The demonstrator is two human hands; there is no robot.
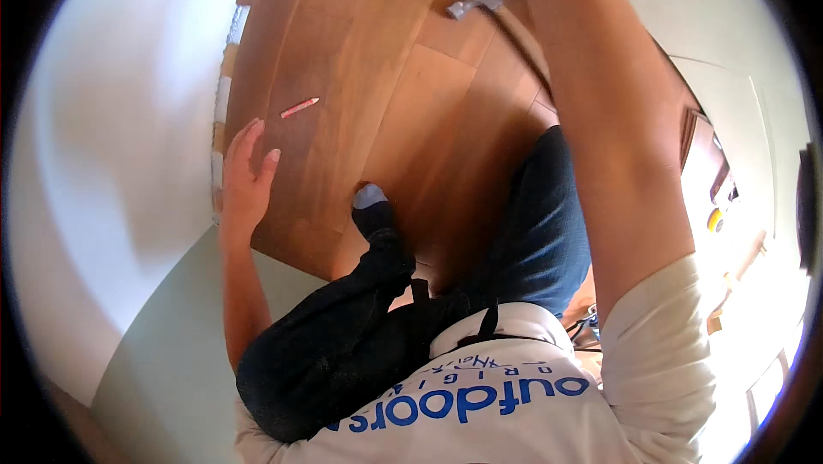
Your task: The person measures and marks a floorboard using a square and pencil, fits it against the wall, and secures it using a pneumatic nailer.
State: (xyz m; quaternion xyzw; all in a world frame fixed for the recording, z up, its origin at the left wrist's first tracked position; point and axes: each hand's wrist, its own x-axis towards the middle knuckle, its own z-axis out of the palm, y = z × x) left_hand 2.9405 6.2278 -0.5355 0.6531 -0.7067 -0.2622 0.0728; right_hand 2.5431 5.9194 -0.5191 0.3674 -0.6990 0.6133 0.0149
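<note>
My left hand (247, 177) is at the left edge of the wooden floor, beside the wall. Its fingers are stretched and the thumb stands apart, with nothing held. A short red pencil (300, 107) lies on the planks just beyond and to the right of it. My right forearm (613, 113) reaches far forward across the view, and its hand is out of the picture past the upper edge. A claw hammer (517, 38) with a grey metal head and wooden handle rests on the floor left of that forearm, which hides the handle's end.
Brown floor planks (420, 104) run up to the white wall (129, 121). Small pale and tan blocks (225, 91) line the gap there. A grey-green surface (197, 318) adjoins at lower left. My socked foot (372, 207) rests on the planks. A yellow round object (716, 221) lies far right.
</note>
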